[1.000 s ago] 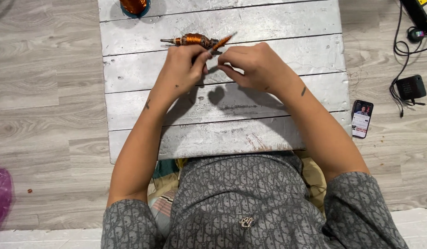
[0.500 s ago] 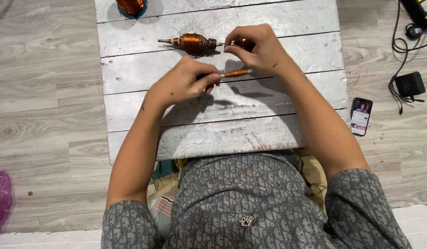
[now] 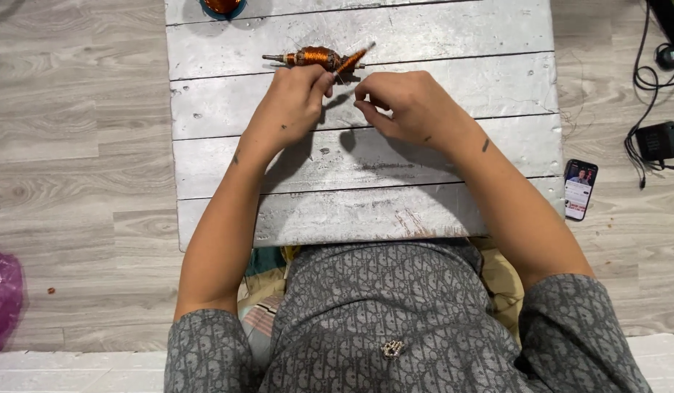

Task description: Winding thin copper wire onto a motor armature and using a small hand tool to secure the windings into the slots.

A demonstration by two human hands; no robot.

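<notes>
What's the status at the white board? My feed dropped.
Left hand pinching the copper-wound armature. Right hand beside it, fingertips at the thin copper-wrapped stick. Nothing blocking.

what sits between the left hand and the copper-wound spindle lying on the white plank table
Nothing visible does: the left hand already touches the copper-wound metal spindle on the white plank table, the right hand close beside.

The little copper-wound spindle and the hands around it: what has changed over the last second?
Half a second ago the hands were apart, the left hand drawn back toward the body with a small copper-wrapped stick. Now both have closed in again at the spindle, the stick slanting against its right end and the right hand pinching beside it. The spindle, white board and phone stayed put.
</notes>
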